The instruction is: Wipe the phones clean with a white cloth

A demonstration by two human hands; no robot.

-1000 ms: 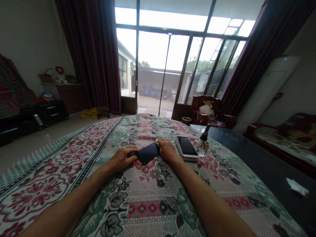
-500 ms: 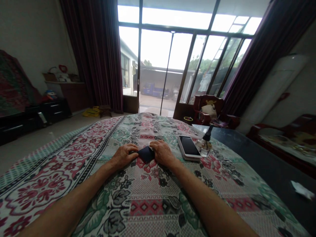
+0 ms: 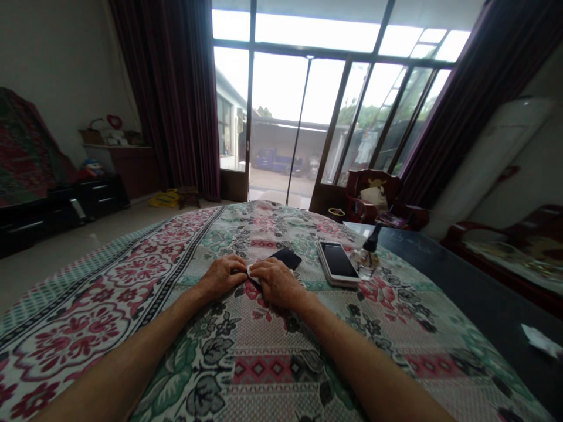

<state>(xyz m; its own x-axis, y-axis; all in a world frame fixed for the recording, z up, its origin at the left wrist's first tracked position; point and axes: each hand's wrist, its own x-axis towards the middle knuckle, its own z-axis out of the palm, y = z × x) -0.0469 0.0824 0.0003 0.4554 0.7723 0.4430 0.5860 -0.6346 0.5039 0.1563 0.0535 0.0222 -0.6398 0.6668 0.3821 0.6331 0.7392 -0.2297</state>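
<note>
A dark, flat, phone-like slab (image 3: 287, 258) lies on the flowered tablecloth (image 3: 264, 328) between my hands. My left hand (image 3: 223, 275) rests at its near left end, thumb and fingers closed on the edge. Across the near part of the slab lies my right hand (image 3: 277, 282), fingers bent over a small white wad (image 3: 250, 270) that looks like tissue or cloth. Much of the wad and part of the slab are hidden under the fingers. A white-framed smartphone (image 3: 339, 261) lies to the right, apart from both hands.
Beside the smartphone stands a clear bottle (image 3: 368, 258) with a black nozzle top. A crumpled white tissue (image 3: 540, 340) lies on the dark surface (image 3: 488, 316) at the right. Beyond the table are a wooden chair (image 3: 372, 190) and glass doors (image 3: 294, 129).
My right hand has slid left across the dark slab with the white wad, from its right end to beside my left hand. The slab's far right end now shows.
</note>
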